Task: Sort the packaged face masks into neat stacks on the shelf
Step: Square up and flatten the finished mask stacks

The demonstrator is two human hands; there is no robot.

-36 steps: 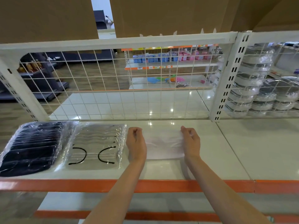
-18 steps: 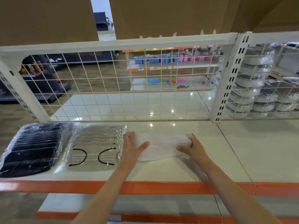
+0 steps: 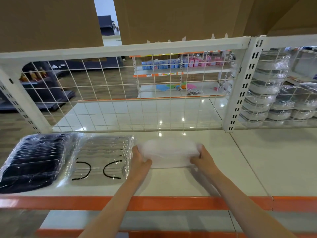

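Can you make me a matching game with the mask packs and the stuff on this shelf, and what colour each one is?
Things:
1. leftmost plastic-wrapped mask stack
2. soft mask pack held between both hands
3. front edge strip of the shelf
4. ear loops on the clear-wrapped middle mask stack

Colours:
A. orange
B. white
C. dark navy
D. black

Pairs: 1-C, 2-B, 3-A, 4-D

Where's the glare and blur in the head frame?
Head view: ceiling-light glare dots on the glossy shelf near the mesh; white masks washed out and motion-smeared between left hand and right hand; wrap on black masks glints; wide-angle bends the top rail.
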